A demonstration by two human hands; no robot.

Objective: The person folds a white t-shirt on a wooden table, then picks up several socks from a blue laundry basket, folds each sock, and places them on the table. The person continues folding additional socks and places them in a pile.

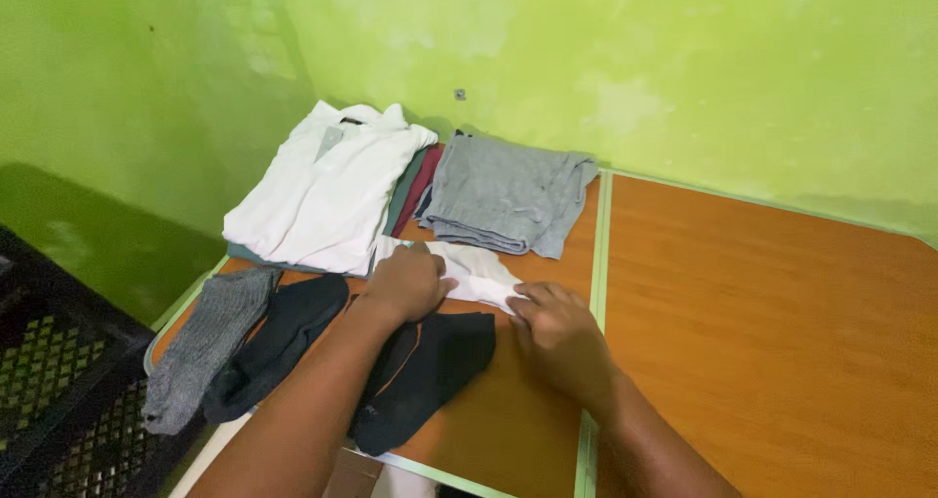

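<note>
A small white cloth point(479, 271) lies flat on the wooden table point(762, 322) near its middle. My left hand point(405, 281) presses down on the cloth's left part with curled fingers. My right hand point(555, 330) rests on the cloth's near right corner, fingers bent onto it. Just below my hands lies a black sock point(430, 371) with a thin orange stripe, partly under my left forearm.
A folded white shirt point(327, 185) tops a stack with dark red and green cloth at the back left. A folded grey garment point(503, 195) lies beside it. A grey sock point(205, 346) and a dark sock point(278, 342) lie at the left edge. A black crate point(49, 381) stands left.
</note>
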